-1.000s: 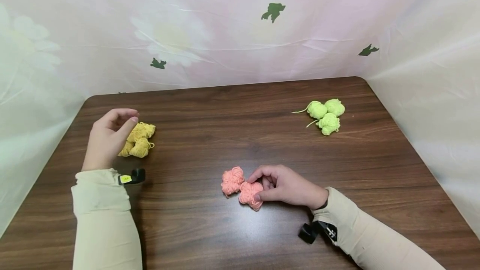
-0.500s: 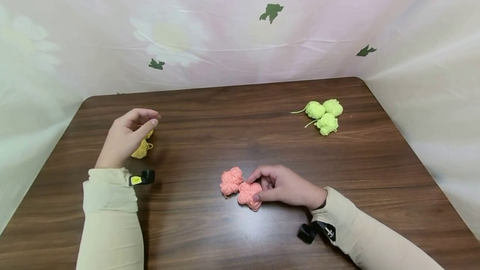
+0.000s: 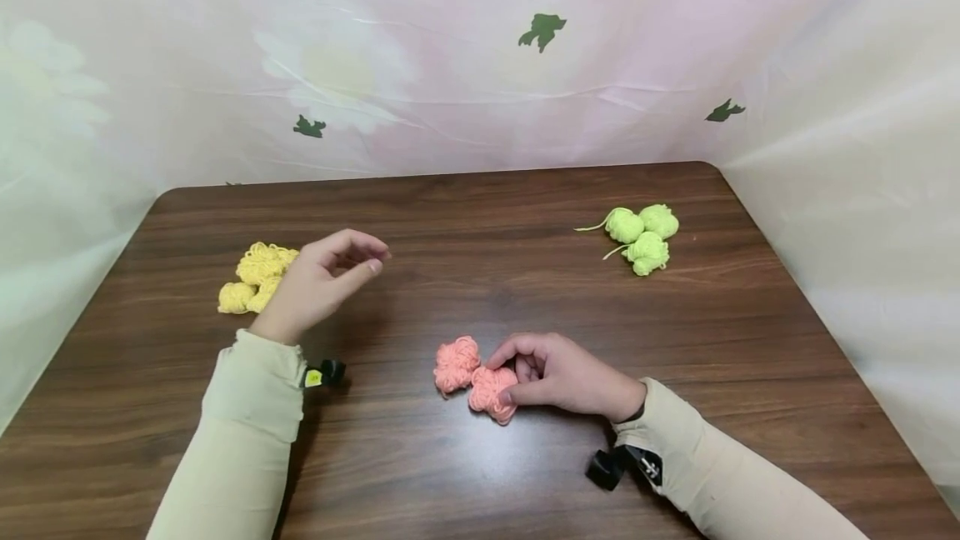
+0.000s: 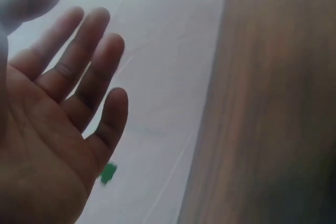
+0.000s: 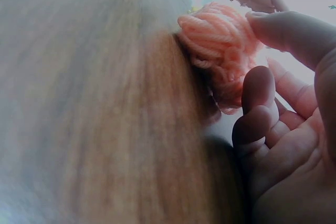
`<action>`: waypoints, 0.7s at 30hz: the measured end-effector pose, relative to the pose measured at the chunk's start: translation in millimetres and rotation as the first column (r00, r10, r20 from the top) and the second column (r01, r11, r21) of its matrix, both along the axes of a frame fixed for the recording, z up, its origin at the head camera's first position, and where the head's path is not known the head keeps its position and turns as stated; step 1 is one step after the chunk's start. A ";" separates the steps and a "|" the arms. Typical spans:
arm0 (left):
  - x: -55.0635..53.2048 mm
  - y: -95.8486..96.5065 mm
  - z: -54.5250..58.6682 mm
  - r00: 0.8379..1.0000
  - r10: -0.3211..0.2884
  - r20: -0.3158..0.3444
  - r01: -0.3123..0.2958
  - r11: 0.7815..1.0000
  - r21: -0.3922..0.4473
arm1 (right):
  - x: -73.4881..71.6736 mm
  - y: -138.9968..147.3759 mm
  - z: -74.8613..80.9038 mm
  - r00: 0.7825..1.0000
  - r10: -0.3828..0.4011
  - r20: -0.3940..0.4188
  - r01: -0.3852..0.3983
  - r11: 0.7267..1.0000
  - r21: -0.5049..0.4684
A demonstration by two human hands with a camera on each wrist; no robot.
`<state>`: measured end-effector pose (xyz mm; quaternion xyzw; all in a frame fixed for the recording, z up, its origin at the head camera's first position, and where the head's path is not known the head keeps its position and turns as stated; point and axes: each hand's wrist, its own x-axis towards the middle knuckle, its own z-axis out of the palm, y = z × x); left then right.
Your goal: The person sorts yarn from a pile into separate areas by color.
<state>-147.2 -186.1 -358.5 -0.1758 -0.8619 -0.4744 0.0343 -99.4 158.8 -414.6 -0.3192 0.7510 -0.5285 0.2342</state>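
Two pink yarn balls lie side by side on the table near the middle. My right hand holds the nearer pink yarn ball between thumb and index finger; the right wrist view shows the thumb against the yarn strands and other fingers curled beside them. My left hand hovers above the table with nothing in it, its fingers loosely bent in the left wrist view. Just left of that hand sit yellow yarn balls, partly hidden by it.
Three light green yarn balls rest together at the back right, with loose yarn ends trailing left. The brown wooden table meets a hanging floral cloth at its back and sides.
My left hand has moved right, away from over the yellow yarn balls, uncovering more of them. My right hand stays at the nearer pink yarn ball. The view has shifted slightly.
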 end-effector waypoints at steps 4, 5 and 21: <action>6.3 12.1 -4.6 0.997 -0.067 0.047 0.068 0.998 -0.017 | 1.1 -0.3 -1.4 1.000 -0.004 0.004 0.004 1.000 0.001; 8.5 14.3 -5.8 0.995 -0.077 0.058 0.078 0.997 -0.022 | 1.2 -0.4 -1.5 1.000 -0.005 0.004 0.005 1.000 0.001; 33.8 32.6 -31.5 0.976 -0.202 0.080 0.201 0.979 0.030 | 0.1 -0.4 -1.2 1.000 -0.005 0.004 0.005 1.000 0.003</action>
